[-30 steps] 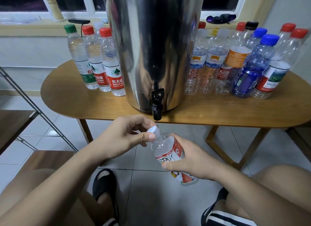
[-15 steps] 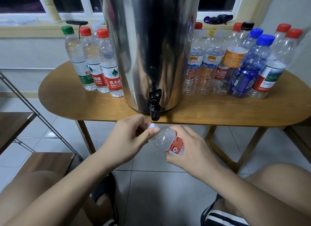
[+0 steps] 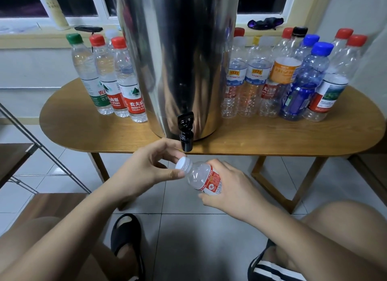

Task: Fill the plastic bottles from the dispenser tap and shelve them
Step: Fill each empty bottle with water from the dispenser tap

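Observation:
My right hand [image 3: 229,186] grips a small clear bottle [image 3: 202,177] with a red and white label, tilted with its neck toward the upper left. My left hand [image 3: 146,169] pinches its white cap [image 3: 182,163] between thumb and fingers. The bottle hangs just below the black tap [image 3: 186,132] of the tall steel dispenser [image 3: 178,56], in front of the table edge.
On the wooden table [image 3: 272,138], three filled bottles [image 3: 117,79] stand left of the dispenser and several empty ones [image 3: 289,77] stand to its right. A metal-framed shelf with wooden boards [image 3: 14,161] is at the left. My knees and sandalled feet are below.
The bottle rose toward the tap and then dropped a little. My left fingers shifted on the cap, which now shows fully. My right hand kept its grip on the bottle.

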`<state>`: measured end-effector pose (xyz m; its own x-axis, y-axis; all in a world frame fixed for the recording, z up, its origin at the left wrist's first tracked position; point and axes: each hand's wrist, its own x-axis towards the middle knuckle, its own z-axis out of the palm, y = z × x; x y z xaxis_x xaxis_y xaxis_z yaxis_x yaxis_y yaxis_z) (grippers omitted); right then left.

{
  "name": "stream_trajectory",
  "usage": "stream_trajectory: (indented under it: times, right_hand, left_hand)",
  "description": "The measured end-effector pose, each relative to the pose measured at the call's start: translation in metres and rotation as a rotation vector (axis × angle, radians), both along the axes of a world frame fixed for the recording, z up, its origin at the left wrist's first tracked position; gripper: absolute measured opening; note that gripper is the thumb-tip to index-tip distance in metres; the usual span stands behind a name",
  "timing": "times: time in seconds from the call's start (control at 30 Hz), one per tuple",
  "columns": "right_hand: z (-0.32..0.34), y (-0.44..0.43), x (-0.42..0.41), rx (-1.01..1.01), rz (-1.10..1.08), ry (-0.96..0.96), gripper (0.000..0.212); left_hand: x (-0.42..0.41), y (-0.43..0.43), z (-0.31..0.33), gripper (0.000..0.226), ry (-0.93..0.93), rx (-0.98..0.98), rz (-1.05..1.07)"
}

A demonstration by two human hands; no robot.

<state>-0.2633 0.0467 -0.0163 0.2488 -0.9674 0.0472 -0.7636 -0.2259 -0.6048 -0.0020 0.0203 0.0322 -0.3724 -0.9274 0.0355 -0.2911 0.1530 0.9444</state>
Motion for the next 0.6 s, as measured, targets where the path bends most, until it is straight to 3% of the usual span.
stream_trajectory:
  times: [0.23, 0.4, 0.6]
  right_hand:
    - [-0.003, 0.0, 0.004, 0.038, 0.006, 0.01, 0.059]
    - [-0.006, -0.003, 0.01, -0.01, -0.015, 0.014, 0.059]
    - [-0.008, -0.004, 0.01, 0.012, -0.021, 0.01, 0.057]
  left_hand:
    - [0.0, 0.001, 0.009, 0.027, -0.156, -0.069, 0.078]
    - [-0.004, -0.003, 0.001, 0.039, -0.242, -0.073, 0.198]
    - [0.001, -0.005, -0.007, 0.064, -0.474, -0.288, 0.164]
